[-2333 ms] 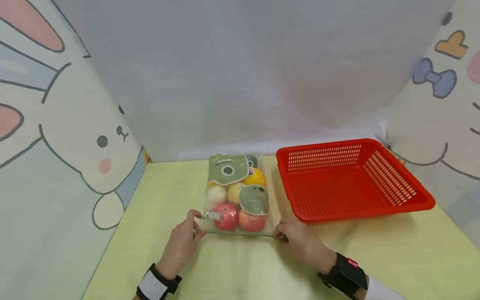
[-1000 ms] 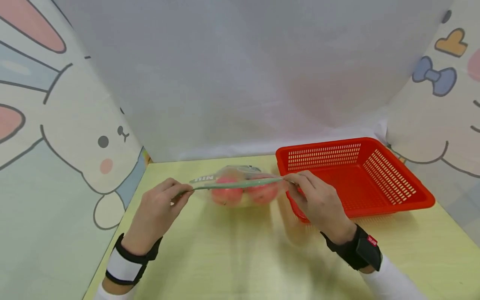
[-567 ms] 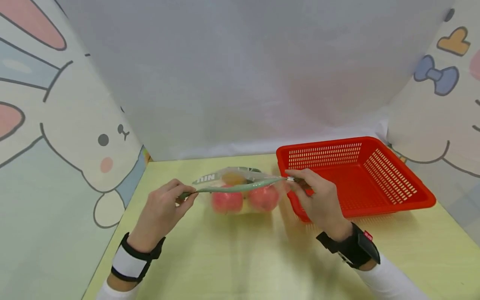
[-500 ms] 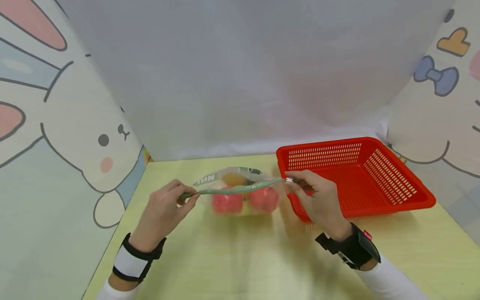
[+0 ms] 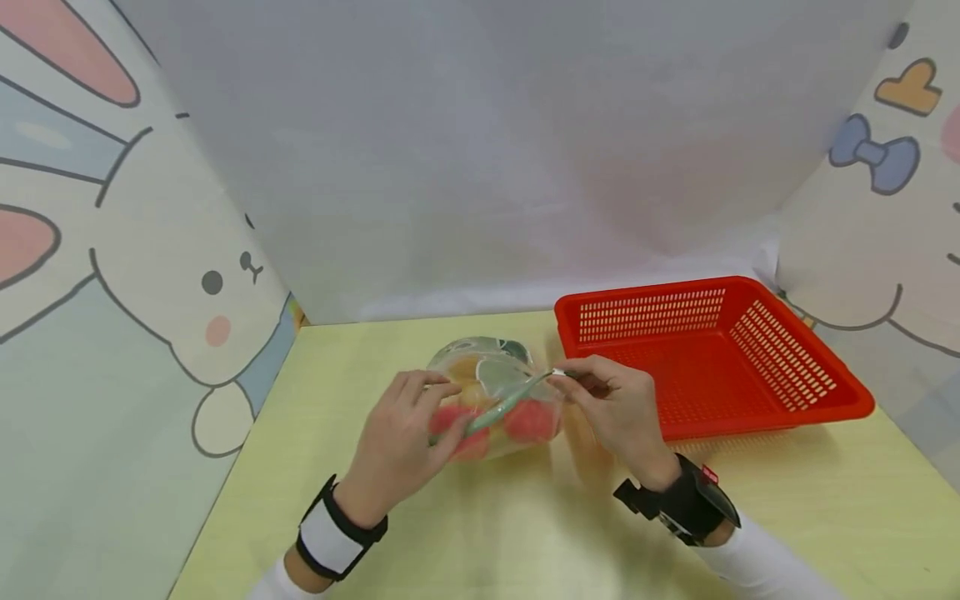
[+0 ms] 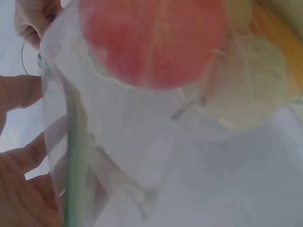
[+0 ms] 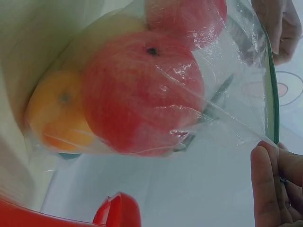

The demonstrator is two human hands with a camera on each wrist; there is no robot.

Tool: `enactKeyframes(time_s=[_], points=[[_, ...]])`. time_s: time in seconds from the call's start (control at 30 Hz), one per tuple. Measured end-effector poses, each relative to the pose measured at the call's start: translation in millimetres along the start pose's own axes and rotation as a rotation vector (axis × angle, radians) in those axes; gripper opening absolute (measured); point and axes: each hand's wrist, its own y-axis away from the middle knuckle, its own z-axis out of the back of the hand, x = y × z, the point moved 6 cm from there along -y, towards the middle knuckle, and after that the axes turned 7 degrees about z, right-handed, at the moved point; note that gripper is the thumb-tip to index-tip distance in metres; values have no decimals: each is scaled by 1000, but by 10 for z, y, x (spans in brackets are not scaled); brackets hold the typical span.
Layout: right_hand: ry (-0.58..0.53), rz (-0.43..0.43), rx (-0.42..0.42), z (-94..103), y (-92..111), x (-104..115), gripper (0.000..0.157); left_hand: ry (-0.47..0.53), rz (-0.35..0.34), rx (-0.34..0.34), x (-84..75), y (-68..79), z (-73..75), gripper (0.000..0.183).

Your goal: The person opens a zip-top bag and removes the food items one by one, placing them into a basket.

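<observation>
A clear zip bag point(image 5: 480, 379) with green printed patches stands bulging on the table, full of fruit. Two red fruits, perhaps apples or pomegranates, sit at its near side; the right wrist view shows one red fruit point(image 7: 142, 92) beside an orange fruit point(image 7: 64, 111). My right hand point(image 5: 618, 404) pinches the right end of the green zip strip point(image 7: 272, 90), by a small white piece. My left hand point(image 5: 405, 442) is at the strip's left end, thumb and fingers apart. In the left wrist view its fingers point(image 6: 28, 156) lie spread behind the clear plastic.
A red plastic basket point(image 5: 652, 383) with slotted sides stands on the right, close beside my right hand and the bag. The light yellow-green table point(image 5: 300, 400) meets a white backdrop point(image 5: 480, 167) behind and cartoon-printed panels at both sides.
The bag's zip end has been lifted off the table. Most lately my left hand has moved right and its pinch has loosened; the strip, earlier stretched level, now slants down to the left.
</observation>
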Motion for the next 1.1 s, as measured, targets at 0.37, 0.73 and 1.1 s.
enactKeyframes(time_s=[0.37,0.73,1.1], points=[[-86,-80,52,-29,22,-37,25,83,-176,143,-494,-371,-98,40],[-208,-191,140,-15,32,-31,27,84,-212,233,-570,-684,-326,27],[-213,-286,112,4,24,-84,18,123,-181,359,-629,-744,-432,9]])
